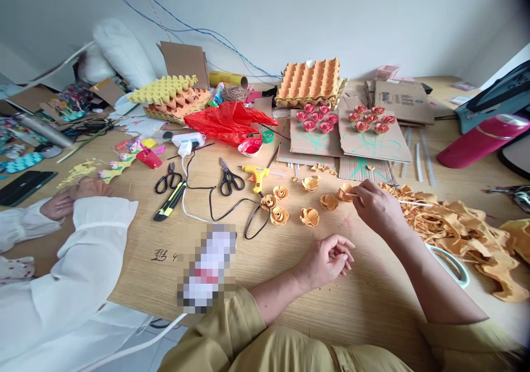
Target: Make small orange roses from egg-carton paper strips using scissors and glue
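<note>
My right hand (375,209) pinches a thin white stick (416,202), which juts out on both sides of the fingers. Its left tip is at an orange egg-carton paper flower (345,191); the hand partly covers that flower, and I cannot tell if the fingers touch it. My left hand (325,260) rests on the table with its fingers loosely curled and nothing visible in them. Other orange flowers stand nearby, among them an open one (309,216) and a rolled rose (279,215). A yellow glue gun (257,176) lies behind them.
Orange scraps (459,228) and green-handled scissors (451,264) lie at right. Cardboard (372,148) bears red flowers (362,125). A red bottle (482,140), black scissors (231,179), a cutter (169,201) and a cord surround the workspace. A co-worker's hands (89,189) are at left.
</note>
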Available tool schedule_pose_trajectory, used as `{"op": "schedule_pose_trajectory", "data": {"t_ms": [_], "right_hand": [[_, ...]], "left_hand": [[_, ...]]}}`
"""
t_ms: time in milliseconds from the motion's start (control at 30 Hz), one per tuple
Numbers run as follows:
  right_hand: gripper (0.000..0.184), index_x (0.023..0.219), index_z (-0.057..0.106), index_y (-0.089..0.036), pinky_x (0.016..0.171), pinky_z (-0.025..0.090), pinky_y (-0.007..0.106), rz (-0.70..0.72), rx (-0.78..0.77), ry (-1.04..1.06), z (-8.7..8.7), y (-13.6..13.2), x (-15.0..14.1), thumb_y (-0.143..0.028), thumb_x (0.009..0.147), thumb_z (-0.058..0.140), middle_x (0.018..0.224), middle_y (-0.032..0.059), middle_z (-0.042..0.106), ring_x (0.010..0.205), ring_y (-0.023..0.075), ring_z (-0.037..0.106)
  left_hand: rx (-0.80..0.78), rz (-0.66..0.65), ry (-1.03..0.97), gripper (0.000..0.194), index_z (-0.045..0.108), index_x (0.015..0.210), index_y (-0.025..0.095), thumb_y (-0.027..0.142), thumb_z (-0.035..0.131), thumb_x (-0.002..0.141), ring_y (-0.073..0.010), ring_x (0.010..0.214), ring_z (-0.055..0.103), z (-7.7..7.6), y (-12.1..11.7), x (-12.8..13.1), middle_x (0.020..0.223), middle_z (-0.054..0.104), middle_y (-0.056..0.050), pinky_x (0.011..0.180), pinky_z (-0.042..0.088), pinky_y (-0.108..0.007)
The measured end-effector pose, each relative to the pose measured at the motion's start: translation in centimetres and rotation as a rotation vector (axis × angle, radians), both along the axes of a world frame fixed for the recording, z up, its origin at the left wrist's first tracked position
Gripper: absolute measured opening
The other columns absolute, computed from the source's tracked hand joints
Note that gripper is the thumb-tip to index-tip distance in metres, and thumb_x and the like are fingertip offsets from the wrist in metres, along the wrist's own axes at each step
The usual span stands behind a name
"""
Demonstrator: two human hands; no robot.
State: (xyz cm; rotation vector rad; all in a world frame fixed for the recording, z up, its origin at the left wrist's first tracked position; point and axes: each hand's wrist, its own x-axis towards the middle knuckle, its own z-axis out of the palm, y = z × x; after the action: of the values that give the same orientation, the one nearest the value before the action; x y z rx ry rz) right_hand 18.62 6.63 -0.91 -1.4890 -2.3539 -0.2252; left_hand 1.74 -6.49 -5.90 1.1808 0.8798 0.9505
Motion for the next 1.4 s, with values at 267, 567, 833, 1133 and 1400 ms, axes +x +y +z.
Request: {"op": "schedule_pose_trajectory", "data": {"t_ms": [267, 567, 833, 1133, 1400], "right_hand": [[0.017, 0.093, 0.07, -0.018, 0.06, 0.042, 0.029, 0.249, 0.167, 0.137, 3.0, -6.4, 0.4, -0.017, 0.095, 0.053, 0.089, 0.0068, 0.065, 0.07, 0.016, 0.058], [0.019, 0.112, 0.062, -0.017, 0.068, 0.046, 0.033, 0.432, 0.015, 0.128, 1.7, -11.7, 0.3, -0.021, 0.094, 0.057, 0.096, 0.0083, 0.063, 0.078, 0.0193, 0.057], [0.028, 0.118, 0.066, -0.017, 0.066, 0.047, 0.033, 0.212, -0.004, 0.332, 1.4, -8.2, 2.0, -0.026, 0.101, 0.045, 0.086, 0.0061, 0.056, 0.074, 0.0191, 0.057], [0.024, 0.112, 0.066, -0.02, 0.063, 0.049, 0.029, 0.217, -0.184, 0.417, 0.9, -9.3, 1.9, -0.026, 0.101, 0.046, 0.089, 0.0061, 0.069, 0.07, 0.0157, 0.063], [0.019, 0.101, 0.07, -0.022, 0.06, 0.049, 0.027, 0.198, -0.329, 0.406, 0.6, -10.0, 1.3, -0.025, 0.097, 0.051, 0.09, 0.0059, 0.065, 0.069, 0.0152, 0.062]], "left_hand": [[-0.179, -0.043, -0.338, 0.049, 0.056, 0.12, 0.016, 0.043, 0.074, 0.083, -0.0146, 0.073, 0.067, 1.3, 0.5, -0.8, 0.099, 0.064, -0.008, 0.061, 0.057, -0.027], [-0.229, -0.022, -0.477, 0.055, 0.057, 0.126, 0.021, 0.042, 0.079, 0.081, -0.016, 0.081, 0.069, 1.6, 1.1, -1.5, 0.109, 0.061, -0.006, 0.063, 0.059, -0.026], [-0.185, 0.061, -0.421, 0.056, 0.059, 0.125, 0.02, 0.035, 0.084, 0.076, -0.0158, 0.081, 0.069, 1.2, 1.5, -1.7, 0.108, 0.063, -0.006, 0.062, 0.055, -0.024], [-0.237, 0.077, -0.377, 0.057, 0.061, 0.125, 0.018, 0.033, 0.084, 0.074, -0.0173, 0.086, 0.069, 1.4, 1.6, -1.9, 0.108, 0.066, -0.008, 0.069, 0.054, -0.025], [-0.183, 0.004, -0.292, 0.054, 0.059, 0.128, 0.018, 0.038, 0.077, 0.081, -0.0157, 0.082, 0.067, 1.2, 1.5, -2.0, 0.107, 0.066, -0.008, 0.066, 0.056, -0.025]]}}
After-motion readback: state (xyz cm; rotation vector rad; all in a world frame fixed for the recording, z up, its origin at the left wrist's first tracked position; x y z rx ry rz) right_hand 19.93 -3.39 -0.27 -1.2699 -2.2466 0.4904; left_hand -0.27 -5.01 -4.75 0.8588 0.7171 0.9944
